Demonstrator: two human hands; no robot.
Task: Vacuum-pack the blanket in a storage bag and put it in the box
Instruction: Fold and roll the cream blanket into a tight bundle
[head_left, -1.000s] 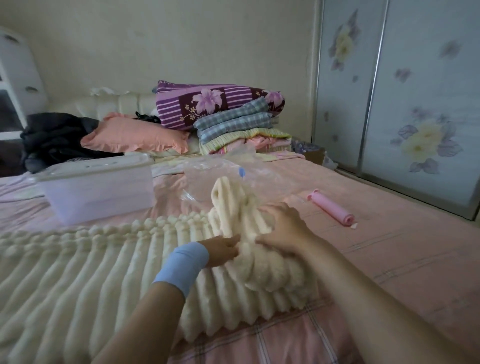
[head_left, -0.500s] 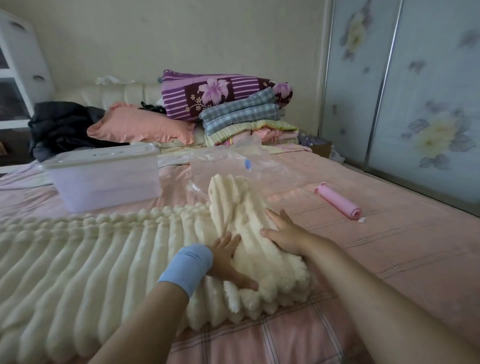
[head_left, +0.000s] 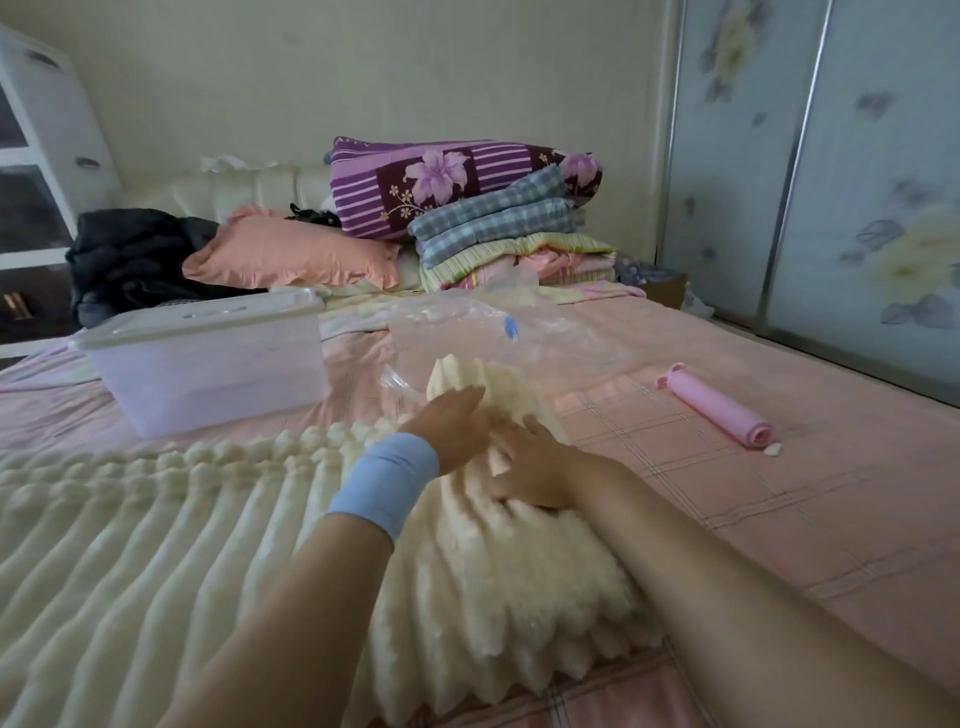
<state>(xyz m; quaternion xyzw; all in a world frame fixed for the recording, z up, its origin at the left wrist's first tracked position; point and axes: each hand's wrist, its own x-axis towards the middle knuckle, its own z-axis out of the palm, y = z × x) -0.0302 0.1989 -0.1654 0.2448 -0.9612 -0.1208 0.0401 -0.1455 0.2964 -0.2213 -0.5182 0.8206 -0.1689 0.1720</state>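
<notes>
**Pressing the fold flat**

Pressing with left hand (head_left: 457, 431) and right hand (head_left: 535, 467), fingers straight and gripping nothing, though perhaps digging slightly into the pile on the right. Smooth outward along the cream blanket (head_left: 208, 519) on the bed (head_left: 727, 519), squaring edges and pushing air out. Aim for a bundle narrower than the clear storage bag (head_left: 467, 327) just beyond, beside the lidded box (head_left: 208, 358).

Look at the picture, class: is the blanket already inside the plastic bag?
No: the blanket lies on the bed under the left hand and right hand, and the bag lies beyond it.
</notes>
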